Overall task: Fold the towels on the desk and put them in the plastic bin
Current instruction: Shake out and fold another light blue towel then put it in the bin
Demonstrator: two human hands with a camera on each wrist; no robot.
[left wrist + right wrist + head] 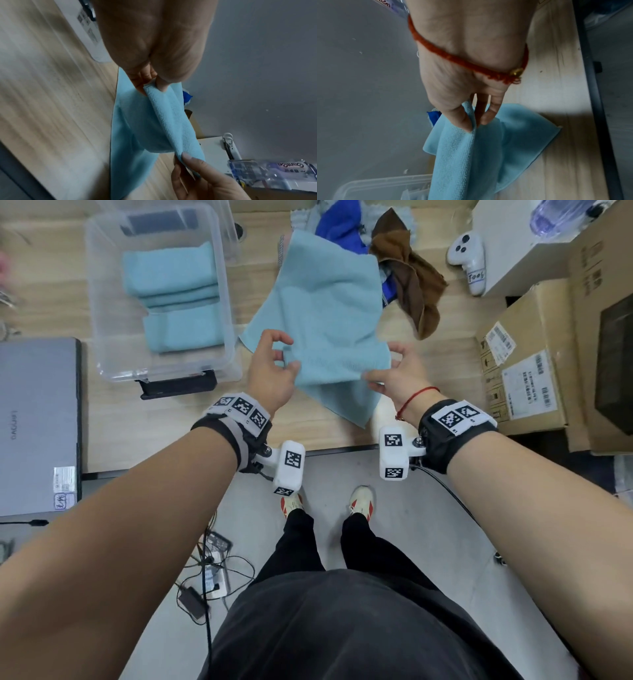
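On the desk [113, 433], the plastic bin [102, 350] sits left of the spread towel [329, 313] and holds folded towels [174, 296]. A laptop [37, 419] lies left of the bin. Crumpled towels [407, 272] lie behind the spread one; cardboard boxes [524, 364] stand right.

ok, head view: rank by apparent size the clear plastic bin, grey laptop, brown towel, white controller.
1. Clear plastic bin
2. Grey laptop, cropped by the frame edge, so this order is unsure
3. Brown towel
4. White controller
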